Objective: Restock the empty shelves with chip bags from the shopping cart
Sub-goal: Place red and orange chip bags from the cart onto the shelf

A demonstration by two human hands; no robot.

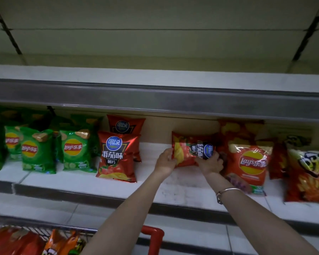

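A red tomato-flavour chip bag (pixel 187 153) lies turned on its side over the white shelf (pixel 173 183), between two matching upright red bags (pixel 117 156) and a red Lay's bag (pixel 250 166). My left hand (pixel 165 161) grips its left end. My right hand (pixel 211 163) grips its lower right edge under the blue logo. The shopping cart (pixel 153 234) with its red handle sits at the bottom left, holding several red and orange chip bags (pixel 17 242).
Green Lay's bags (pixel 75 151) fill the shelf's left part. An orange snack bag (pixel 309 177) stands at the far right. A grey price rail (pixel 155 100) and an upper shelf (pixel 155 74) with nothing visible on it overhang the row.
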